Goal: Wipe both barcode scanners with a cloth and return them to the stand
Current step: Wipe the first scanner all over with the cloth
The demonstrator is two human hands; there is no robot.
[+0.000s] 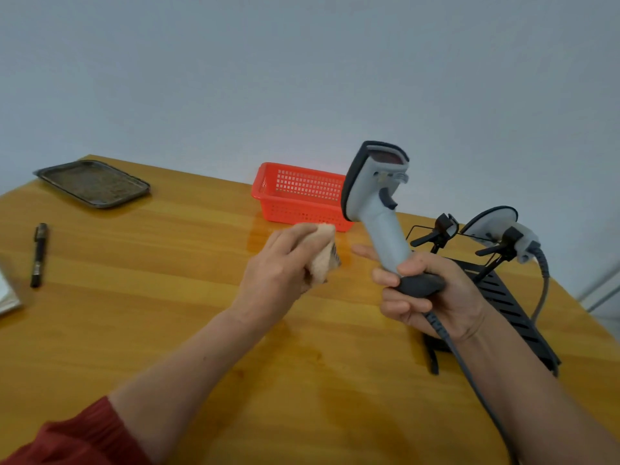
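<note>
My right hand (pixel 432 293) grips the dark base of a grey barcode scanner (pixel 375 196) and holds it upright above the table, head toward the wall, its cable (pixel 469 370) trailing down past my wrist. My left hand (pixel 281 263) holds a bunched beige cloth (pixel 323 255) just left of the scanner's handle, a small gap between them. A second grey scanner (pixel 496 226) rests on the right holder of the black stand (pixel 510 303); the stand's left holder (pixel 439 233) is empty.
A red perforated basket (pixel 298 196) stands by the wall behind my hands. A dark metal tray (pixel 94 182) lies at the far left corner, a black pen (pixel 39 253) lies on the left, and a pale paper edge (pixel 6 297) shows at the left border. The wooden table (pixel 151 297) ends just right of the stand.
</note>
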